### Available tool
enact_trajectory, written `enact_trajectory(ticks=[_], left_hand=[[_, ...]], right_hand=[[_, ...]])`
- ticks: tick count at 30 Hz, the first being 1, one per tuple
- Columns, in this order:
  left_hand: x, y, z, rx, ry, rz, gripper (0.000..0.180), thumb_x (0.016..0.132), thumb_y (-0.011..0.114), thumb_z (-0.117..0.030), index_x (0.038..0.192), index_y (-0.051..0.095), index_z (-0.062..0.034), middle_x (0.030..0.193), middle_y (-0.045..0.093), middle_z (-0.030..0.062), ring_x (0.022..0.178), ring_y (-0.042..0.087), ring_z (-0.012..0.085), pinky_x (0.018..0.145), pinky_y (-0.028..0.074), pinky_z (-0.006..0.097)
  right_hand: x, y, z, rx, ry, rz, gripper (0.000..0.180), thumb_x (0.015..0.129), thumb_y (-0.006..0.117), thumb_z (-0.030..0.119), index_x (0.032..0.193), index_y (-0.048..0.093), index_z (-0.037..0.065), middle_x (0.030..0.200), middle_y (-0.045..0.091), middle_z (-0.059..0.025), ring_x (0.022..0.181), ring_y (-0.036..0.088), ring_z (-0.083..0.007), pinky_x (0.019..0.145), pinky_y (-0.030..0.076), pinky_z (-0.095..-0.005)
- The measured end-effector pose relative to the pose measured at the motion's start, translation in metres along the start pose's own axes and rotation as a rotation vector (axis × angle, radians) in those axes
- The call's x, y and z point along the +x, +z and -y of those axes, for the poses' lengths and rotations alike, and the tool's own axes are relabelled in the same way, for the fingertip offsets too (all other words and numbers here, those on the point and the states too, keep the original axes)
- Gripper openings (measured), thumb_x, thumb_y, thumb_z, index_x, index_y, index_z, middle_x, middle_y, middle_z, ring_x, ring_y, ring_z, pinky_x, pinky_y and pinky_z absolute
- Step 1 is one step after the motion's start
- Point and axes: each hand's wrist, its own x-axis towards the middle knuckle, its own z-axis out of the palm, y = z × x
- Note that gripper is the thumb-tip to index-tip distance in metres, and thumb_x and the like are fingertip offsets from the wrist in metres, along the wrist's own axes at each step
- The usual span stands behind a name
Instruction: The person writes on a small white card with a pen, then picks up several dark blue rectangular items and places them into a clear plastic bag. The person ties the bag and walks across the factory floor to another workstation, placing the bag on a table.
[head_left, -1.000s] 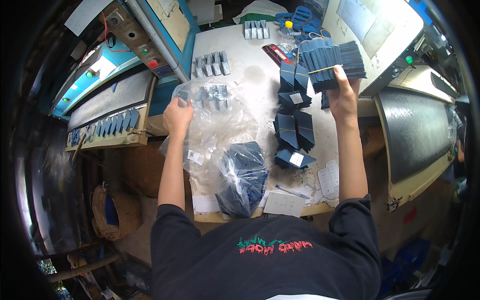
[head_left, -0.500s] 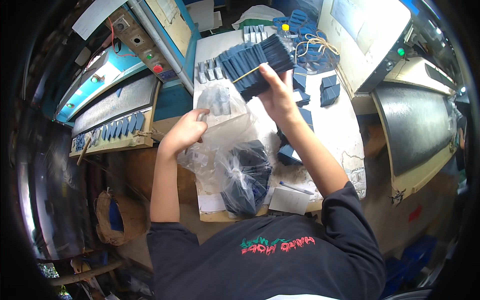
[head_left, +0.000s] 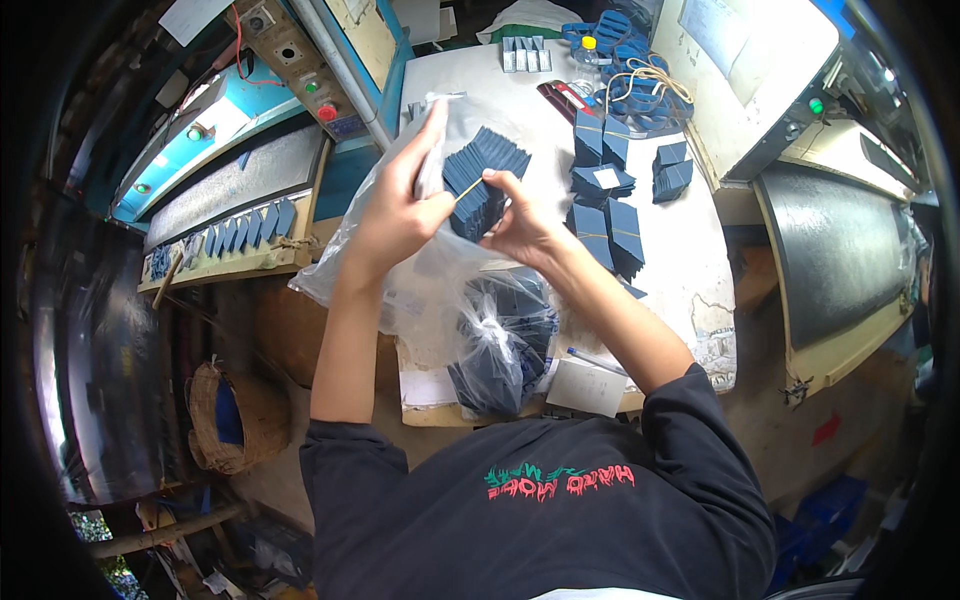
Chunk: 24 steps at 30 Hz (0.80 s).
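My left hand (head_left: 396, 222) is closed on a clear plastic bag (head_left: 350, 262), its index finger stretched up along the film. The bag hangs down past my left wrist, its mouth beside the bundle. In my right hand (head_left: 528, 226) is a banded bundle of dark blue flat pieces (head_left: 490, 158), thumb on the yellowish rubber band. The bundle's lower end lies against the plastic; how far it is inside, I cannot tell. Closer to me sits a knotted clear bag (head_left: 490, 335) filled with blue pieces. Right of my hand stand more banded blue stacks (head_left: 608, 228).
A pen (head_left: 597, 362) and paper pad (head_left: 586, 388) lie at the table's near edge. Farther back are small metal blocks (head_left: 526, 54), a yellow-capped bottle (head_left: 587, 62), a red object (head_left: 565, 98) and coiled cord (head_left: 650, 85). Machines with dark plates (head_left: 835, 265) flank both sides.
My right hand has lowered the bundle toward me and turned it. My left hand has raised the bag and spread it beside the bundle. The view has shifted slightly.
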Motion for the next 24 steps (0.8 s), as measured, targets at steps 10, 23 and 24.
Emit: enact_trajectory(ticks=[10,23,24], left_hand=[[0.040,0.011,-0.065,-0.212,0.180,-0.070,0.087,0.077,0.053,0.005,0.163,0.038,0.0024,0.156,0.052,0.0164,0.121,0.053,0.0168,0.104,0.043,0.029],[-0.034,-0.031,-0.062,-0.496,-0.073,-0.372,0.115,0.062,0.056,-0.015,0.169,0.018,0.0030,0.171,0.030,0.0095,0.083,0.049,0.0105,0.073,0.044,0.021],[-0.040,-0.031,-0.061,-0.488,-0.108,-0.394,0.115,0.061,0.056,-0.015,0.169,0.018,0.0030,0.172,0.029,0.0099,0.084,0.048,0.0105,0.073,0.044,0.021]], right_hand=[[-0.005,0.010,0.034,-0.565,-0.398,-0.093,0.096,0.076,0.093,0.029,0.151,0.037,0.010,0.130,0.056,-0.0176,0.125,0.059,-0.0354,0.102,0.050,-0.0591],[-0.084,0.043,0.118,-2.128,-0.433,0.001,0.074,0.098,0.074,0.044,0.158,0.044,0.012,0.151,0.055,-0.0241,0.143,0.052,-0.0381,0.118,0.042,-0.0482],[-0.080,0.042,0.124,-1.986,-0.605,0.107,0.061,0.097,0.073,0.051,0.145,0.058,0.017,0.135,0.065,-0.0256,0.129,0.063,-0.0376,0.106,0.053,-0.0445]])
